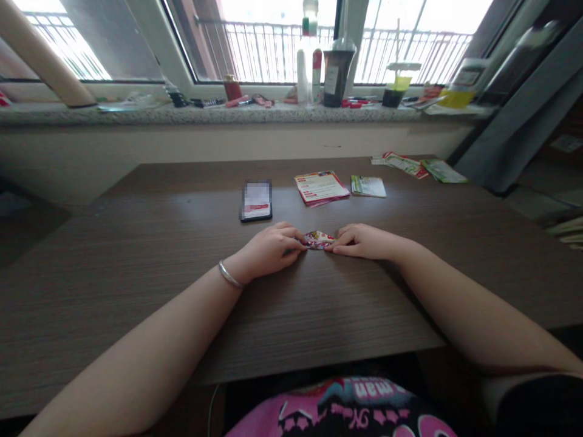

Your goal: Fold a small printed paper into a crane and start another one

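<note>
A small piece of folded, colourfully printed paper [319,239] lies on the brown table [328,303], between my two hands. My left hand [276,247], with a silver bangle at its wrist, has its fingers closed on the paper's left end. On the right end, the fingers of my right hand [362,241] press the paper down. The fingertips partly cover both ends of it. Beyond the hands lie a stack of printed leaflets [321,187] and a smaller green-and-white stack [368,186].
A phone [256,200] with a blurred screen lies beyond my left hand. More printed papers [405,164] are at the far right corner. Along the stone windowsill [204,115] stand a dark lidded cup [336,76], bottles and small items. A grey curtain [514,115] hangs at right.
</note>
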A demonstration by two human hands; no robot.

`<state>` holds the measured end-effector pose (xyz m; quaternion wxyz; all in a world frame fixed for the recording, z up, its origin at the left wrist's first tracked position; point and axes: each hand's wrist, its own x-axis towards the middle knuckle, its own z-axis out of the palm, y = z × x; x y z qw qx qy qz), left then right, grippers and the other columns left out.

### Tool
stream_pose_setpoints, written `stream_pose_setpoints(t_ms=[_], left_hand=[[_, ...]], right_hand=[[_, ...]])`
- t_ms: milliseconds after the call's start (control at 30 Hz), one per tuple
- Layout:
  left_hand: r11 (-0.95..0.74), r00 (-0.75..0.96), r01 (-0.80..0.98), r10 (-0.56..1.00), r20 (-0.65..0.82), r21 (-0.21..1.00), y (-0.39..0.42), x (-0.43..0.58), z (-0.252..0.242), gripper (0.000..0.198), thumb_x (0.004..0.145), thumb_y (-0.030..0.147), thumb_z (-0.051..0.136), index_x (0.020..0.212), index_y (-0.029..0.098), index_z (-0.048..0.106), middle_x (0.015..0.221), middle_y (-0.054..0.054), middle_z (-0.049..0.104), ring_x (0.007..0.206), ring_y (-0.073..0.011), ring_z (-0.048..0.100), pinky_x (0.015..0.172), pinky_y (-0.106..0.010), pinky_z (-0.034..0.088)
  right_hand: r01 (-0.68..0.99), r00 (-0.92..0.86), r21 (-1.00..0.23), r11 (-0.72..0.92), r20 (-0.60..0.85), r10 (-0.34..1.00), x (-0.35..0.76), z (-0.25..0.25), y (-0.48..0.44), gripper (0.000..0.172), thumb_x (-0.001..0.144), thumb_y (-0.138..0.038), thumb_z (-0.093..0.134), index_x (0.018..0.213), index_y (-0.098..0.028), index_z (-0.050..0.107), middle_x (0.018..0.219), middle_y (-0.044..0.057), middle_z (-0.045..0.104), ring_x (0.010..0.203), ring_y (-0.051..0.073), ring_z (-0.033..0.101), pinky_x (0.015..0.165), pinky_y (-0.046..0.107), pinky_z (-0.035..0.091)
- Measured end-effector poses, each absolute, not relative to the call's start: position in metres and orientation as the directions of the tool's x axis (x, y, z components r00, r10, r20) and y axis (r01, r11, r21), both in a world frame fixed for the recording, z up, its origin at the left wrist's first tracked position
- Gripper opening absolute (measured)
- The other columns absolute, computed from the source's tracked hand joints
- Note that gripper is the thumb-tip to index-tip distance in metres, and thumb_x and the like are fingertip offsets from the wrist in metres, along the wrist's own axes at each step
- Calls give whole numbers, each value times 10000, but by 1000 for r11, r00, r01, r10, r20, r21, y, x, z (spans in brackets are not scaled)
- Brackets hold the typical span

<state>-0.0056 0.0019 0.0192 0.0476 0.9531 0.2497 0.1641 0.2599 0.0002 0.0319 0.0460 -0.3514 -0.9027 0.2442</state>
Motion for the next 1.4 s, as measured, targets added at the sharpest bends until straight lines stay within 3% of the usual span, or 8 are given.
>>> stream_pose_setpoints(t_ms=[200,333,433,567,667,833,967,1400], left_hand=[[-794,739,577,607,293,192,-9,1,18,223,886,198,491,989,192,688,960,-65,672,920,-175,596,858,-331,483],[-792,745,604,600,290,89,-18,7,20,316,890,228,494,1181,232,619,969,-74,635,881,-186,583,796,-339,486],[-805,768,592,579,273,42,-19,6,20,337,909,250,473,1223,259,595,1007,-82,614,920,-196,574,819,-356,485],[-827,793,549,561,236,123,-17,4,21,286,899,199,472,1134,223,633,1081,-84,604,995,-191,572,883,-354,487],[-837,802,507,546,241,207,-16,3,22,235,874,142,483,1031,187,651,1107,-83,611,1017,-176,580,903,-334,493],[-861,799,450,507,324,237,-11,3,18,177,896,196,513,971,196,673,1054,-64,663,1173,-197,525,1008,-389,441],[-876,802,429,481,353,220,-6,0,14,209,911,213,504,994,224,695,1064,-44,670,1202,-186,500,1052,-387,396],[-797,728,571,602,328,196,-9,1,13,246,919,251,487,1071,224,678,1009,-72,627,945,-178,575,858,-335,475]], right_hand=[[575,-787,-403,712,-36,616,254,36,-6,301,922,-322,483,1084,-204,707,900,57,707,842,168,596,781,282,426],[570,-787,-335,750,38,616,249,36,-10,261,903,-276,506,1021,-196,724,882,65,709,860,178,592,803,301,427],[590,-737,-360,723,128,664,250,32,-7,252,902,-275,508,935,-175,737,814,61,695,789,159,589,759,282,432],[621,-596,-393,678,325,734,257,21,3,235,896,-254,513,942,-177,730,825,58,690,816,162,578,800,306,431],[603,-573,-402,689,382,725,259,13,8,213,880,-230,527,954,-190,723,886,63,689,869,168,587,846,335,433],[517,-675,-387,764,365,641,253,11,4,199,862,-191,546,984,-207,702,995,61,692,958,165,598,900,349,425],[505,-764,-289,813,290,577,249,14,-1,237,884,-195,517,1041,-217,693,1054,53,692,990,175,584,897,345,418],[592,-788,2,806,212,578,238,22,-15,291,922,-290,465,1091,-214,689,954,90,668,876,197,556,809,334,411]])
